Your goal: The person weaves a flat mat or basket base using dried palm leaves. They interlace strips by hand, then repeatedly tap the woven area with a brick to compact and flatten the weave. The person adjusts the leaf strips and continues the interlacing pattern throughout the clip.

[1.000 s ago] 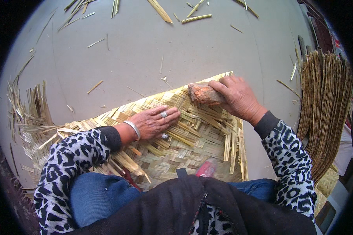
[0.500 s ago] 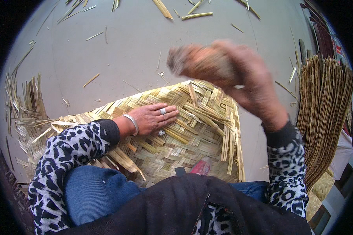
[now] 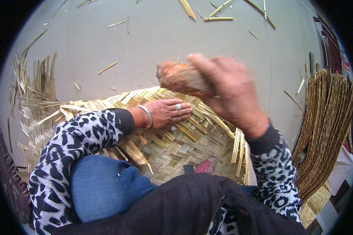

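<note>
A woven mat of pale bamboo strips (image 3: pixel 184 145) lies on the grey floor in front of me, its loose ends sticking out at the left. My left hand (image 3: pixel 166 112) rests flat on the weave, fingers spread, with a ring and a bangle. Blurred by motion, my right hand (image 3: pixel 227 88) is lifted above the mat's far edge. It grips a brownish stone-like lump (image 3: pixel 180 77).
A bundle of long brown reeds (image 3: pixel 325 129) lies along the right side. Loose bamboo splinters (image 3: pixel 217 18) are scattered on the grey floor (image 3: pixel 145 43) beyond the mat. A small pink object (image 3: pixel 205 166) lies near my lap.
The right hand lifted the lump off the mat's far edge and now holds it raised, a little lower than half a second ago. The left hand has stayed pressed on the weave.
</note>
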### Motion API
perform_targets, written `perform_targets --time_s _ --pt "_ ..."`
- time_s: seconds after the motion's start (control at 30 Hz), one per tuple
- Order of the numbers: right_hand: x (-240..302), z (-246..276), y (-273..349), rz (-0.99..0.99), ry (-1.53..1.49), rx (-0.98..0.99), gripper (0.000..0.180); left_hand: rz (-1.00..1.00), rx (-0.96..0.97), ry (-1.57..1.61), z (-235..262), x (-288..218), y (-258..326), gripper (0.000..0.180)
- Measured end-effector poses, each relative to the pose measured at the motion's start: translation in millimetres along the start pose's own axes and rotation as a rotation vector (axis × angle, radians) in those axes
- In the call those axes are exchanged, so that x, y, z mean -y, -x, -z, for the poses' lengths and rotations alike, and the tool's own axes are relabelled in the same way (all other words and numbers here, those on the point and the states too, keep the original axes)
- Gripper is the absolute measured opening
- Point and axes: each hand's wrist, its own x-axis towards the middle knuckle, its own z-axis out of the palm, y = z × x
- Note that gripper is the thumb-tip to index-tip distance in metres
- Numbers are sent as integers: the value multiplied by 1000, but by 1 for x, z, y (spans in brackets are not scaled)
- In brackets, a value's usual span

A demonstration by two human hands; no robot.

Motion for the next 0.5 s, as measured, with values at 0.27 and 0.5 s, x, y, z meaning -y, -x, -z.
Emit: perform_targets --time_s 0.27,0.5 --pt "9 -64 -2 -56 49 175 73 26 85 -8 -14 1 -7 71" --pt "49 -75 -37 -39 -30 104 70 227 1 153 24 -13 -3 62"
